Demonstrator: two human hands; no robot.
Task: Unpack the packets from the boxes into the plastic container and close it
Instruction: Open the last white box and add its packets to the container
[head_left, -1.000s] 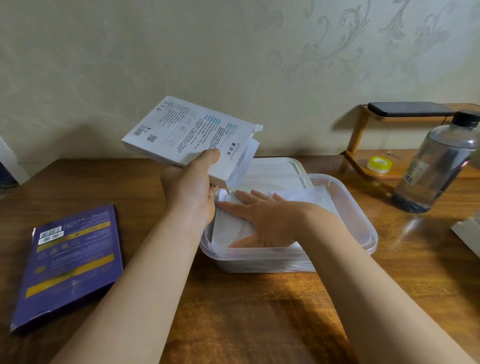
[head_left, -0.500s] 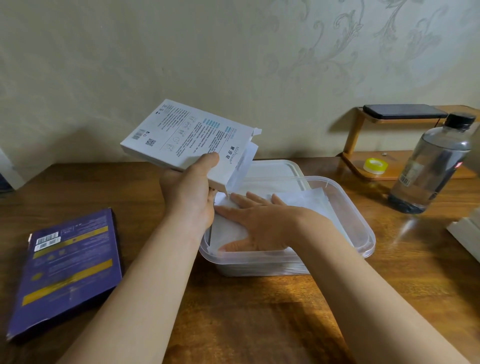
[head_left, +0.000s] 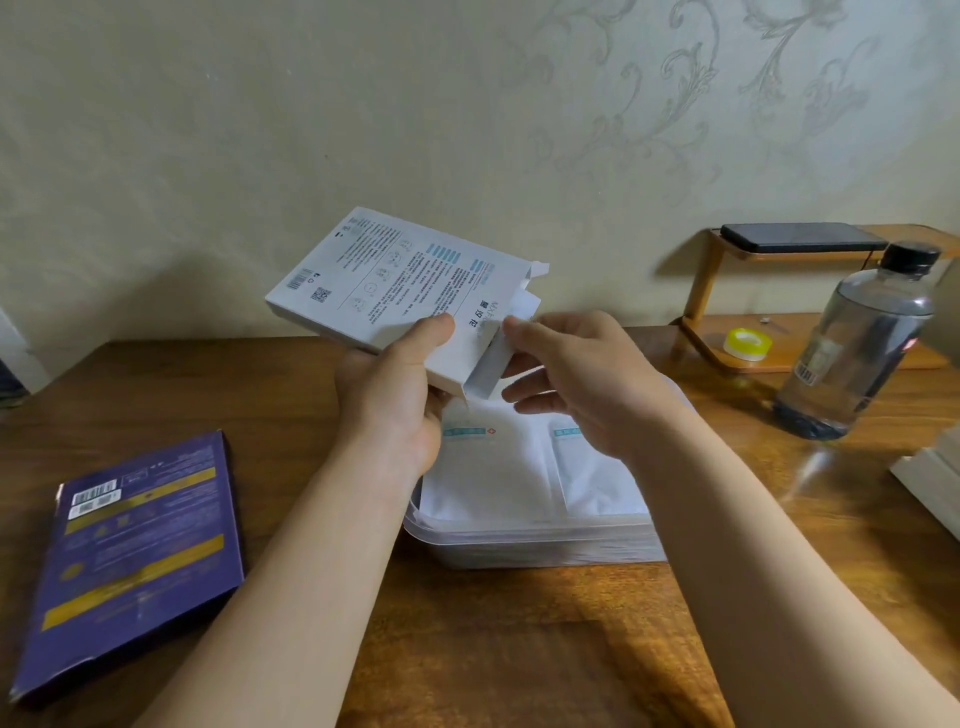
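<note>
My left hand holds a white printed box tilted above the clear plastic container. The box's open end points right, its flap hanging out. My right hand is at that open end, thumb and fingers touching the flap; whether it grips it is unclear. White packets with light blue labels lie flat inside the container. A purple box with gold stripes lies on the table at the left. The container's lid is hidden behind my hands.
A clear water bottle with a black cap stands at the right. Behind it a small wooden shelf carries a black phone on top and a yellow tape roll below. A white object sits at the right edge.
My right hand has lifted off the packets in the container and come up to the box's open end. The box stays raised in my left hand.
</note>
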